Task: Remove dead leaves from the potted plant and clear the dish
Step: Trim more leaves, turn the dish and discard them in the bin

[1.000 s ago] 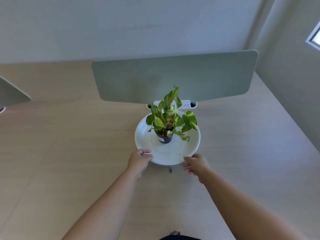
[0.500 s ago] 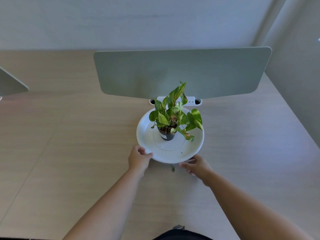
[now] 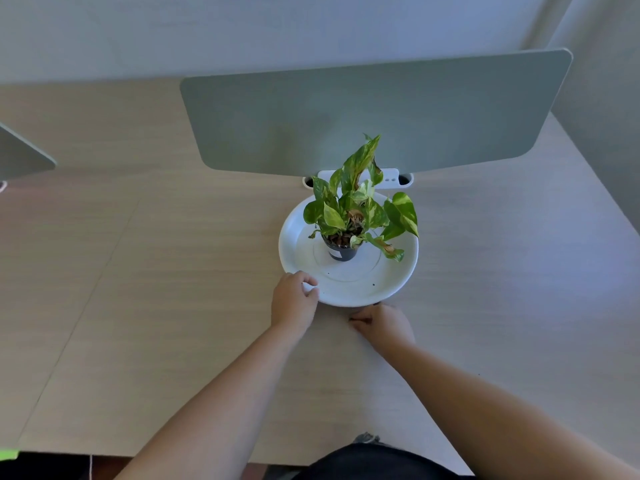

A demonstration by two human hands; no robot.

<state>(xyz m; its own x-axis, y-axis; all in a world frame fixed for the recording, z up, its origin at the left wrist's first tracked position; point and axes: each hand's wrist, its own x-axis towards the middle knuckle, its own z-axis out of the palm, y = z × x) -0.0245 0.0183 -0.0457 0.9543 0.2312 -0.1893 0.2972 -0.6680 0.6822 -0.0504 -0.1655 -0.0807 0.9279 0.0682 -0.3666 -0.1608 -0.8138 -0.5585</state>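
Observation:
A small pothos plant [image 3: 356, 209] in a black pot [image 3: 343, 252] stands on a round white dish [image 3: 346, 287]. Some leaves are browned, one in the centre [image 3: 355, 216] and one drooping at the right [image 3: 386, 247]. A few dark specks lie on the dish. My left hand [image 3: 292, 303] grips the dish's front-left rim, thumb on top. My right hand [image 3: 384, 325] rests on the table just below the dish. Its fingertips are pinched together on a small fallen leaf [image 3: 353, 319], of which only a dark sliver shows.
A grey-green divider panel [image 3: 374, 116] stands right behind the plant, with a white cable port [image 3: 394, 178] at its foot. Another panel's corner [image 3: 20, 157] juts in at the left. The wooden table [image 3: 156, 271] ends near my body, and a wall runs along the right.
My right hand has left the dish's rim and dropped onto the table, covering the small leaf that lay there. The left hand keeps its hold on the rim. The view shifted slightly.

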